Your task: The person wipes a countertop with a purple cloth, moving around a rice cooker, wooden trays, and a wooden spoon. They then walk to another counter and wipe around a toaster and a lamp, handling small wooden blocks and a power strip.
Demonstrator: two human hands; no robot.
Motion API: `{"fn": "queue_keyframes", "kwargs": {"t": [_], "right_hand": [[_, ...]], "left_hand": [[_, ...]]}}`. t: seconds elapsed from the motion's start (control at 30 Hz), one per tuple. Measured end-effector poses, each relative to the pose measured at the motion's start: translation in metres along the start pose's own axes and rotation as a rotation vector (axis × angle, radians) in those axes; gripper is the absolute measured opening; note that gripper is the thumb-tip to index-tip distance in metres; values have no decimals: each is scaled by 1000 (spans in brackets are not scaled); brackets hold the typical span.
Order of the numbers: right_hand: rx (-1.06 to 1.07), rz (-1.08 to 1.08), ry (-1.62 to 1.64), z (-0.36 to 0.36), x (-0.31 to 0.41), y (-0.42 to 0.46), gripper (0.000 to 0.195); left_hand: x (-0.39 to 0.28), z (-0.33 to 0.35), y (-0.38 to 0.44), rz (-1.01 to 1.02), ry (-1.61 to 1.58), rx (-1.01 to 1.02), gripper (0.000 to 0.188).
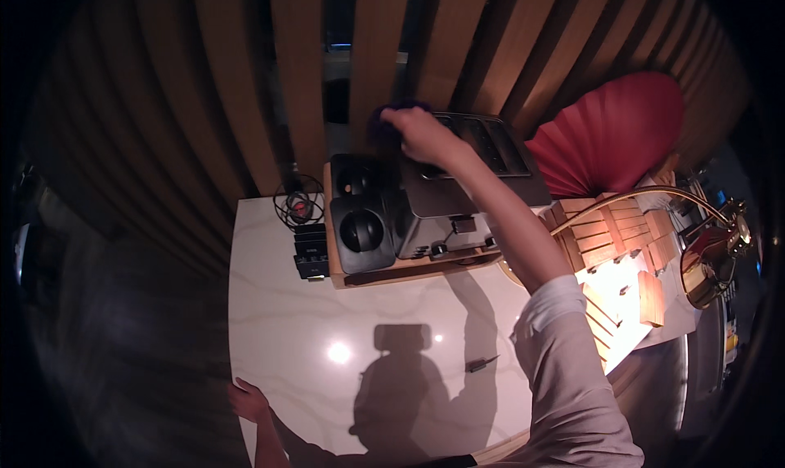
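My right hand (426, 138) reaches across to the far left corner of a four-slot toaster (448, 199). A dark purple cloth (383, 126) is held in its fingers, beside the slatted wall. The toaster stands on a wooden tray (392, 278), with its levers and knobs facing me. To its left on the tray are a black holder with a round well (362, 232) and a similar black holder (352, 177) behind it. My left hand (248, 402) rests at the left edge of the marble-patterned table (294, 327), with no object seen in it.
A coiled black cable (298, 207) and small black cards (311, 250) lie left of the tray. A small pointed tool (482, 364) lies on the tabletop. At right are slatted wooden pieces (598, 223), a brass lamp (699, 265) and a red pleated fan (619, 131). Wooden slats (300, 88) rise behind.
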State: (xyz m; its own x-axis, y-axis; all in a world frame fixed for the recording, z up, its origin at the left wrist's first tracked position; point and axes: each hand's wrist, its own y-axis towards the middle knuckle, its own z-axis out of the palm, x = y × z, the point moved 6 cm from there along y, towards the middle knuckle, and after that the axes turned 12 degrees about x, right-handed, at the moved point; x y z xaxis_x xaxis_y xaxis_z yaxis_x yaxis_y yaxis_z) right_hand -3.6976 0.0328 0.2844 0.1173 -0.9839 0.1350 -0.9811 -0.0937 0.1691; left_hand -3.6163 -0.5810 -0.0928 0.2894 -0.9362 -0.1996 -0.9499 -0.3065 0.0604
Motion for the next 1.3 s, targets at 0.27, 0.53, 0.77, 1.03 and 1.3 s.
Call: {"fn": "queue_keyframes", "kwargs": {"t": [0.27,0.53,0.77,1.03,1.3], "right_hand": [[344,-143,-18,-32,131,-151,32],[-231,40,-42,-104,53,-82,52],[60,349,-57,-7,-82,13,42],[147,641,-101,-30,-184,-72,41],[89,636,-55,-52,-224,-164,41]], "left_hand": [[-3,-6,1,32,-53,17,46],[-10,1,2,53,-81,19,46],[-14,-3,3,99,128,-193,43],[13,1,7,171,-90,-121,47],[-7,13,4,67,-54,78,52]]}}
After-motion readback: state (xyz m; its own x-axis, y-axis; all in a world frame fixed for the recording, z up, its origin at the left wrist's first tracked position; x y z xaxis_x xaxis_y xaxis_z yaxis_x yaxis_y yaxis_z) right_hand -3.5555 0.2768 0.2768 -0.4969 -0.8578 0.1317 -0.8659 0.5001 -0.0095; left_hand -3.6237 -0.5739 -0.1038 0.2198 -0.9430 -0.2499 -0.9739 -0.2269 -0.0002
